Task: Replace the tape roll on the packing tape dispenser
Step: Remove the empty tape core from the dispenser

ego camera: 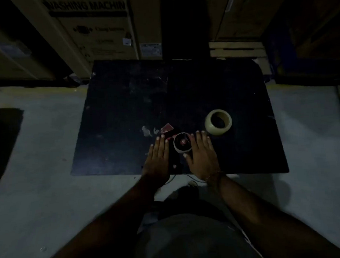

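L hand & R hand flat, fingers spread, flanking empty core on dispenser; grasping nothing.

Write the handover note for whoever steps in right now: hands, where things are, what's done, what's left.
Left hand: open, flat on the dark table, left of the dispenser.
Right hand: open, flat on the table, right of the dispenser; thumb close to the core, contact unclear.
Dispenser: lies between the hands near the table's front edge, its hub holding what looks like an empty core. Its red part shows just beyond the left fingertips.
New roll: on the table, beyond the right hand, apart from the dispenser.
Done: nothing visible; the new roll is not fitted.
Left: pull the core off, fit the new roll, thread the tape.
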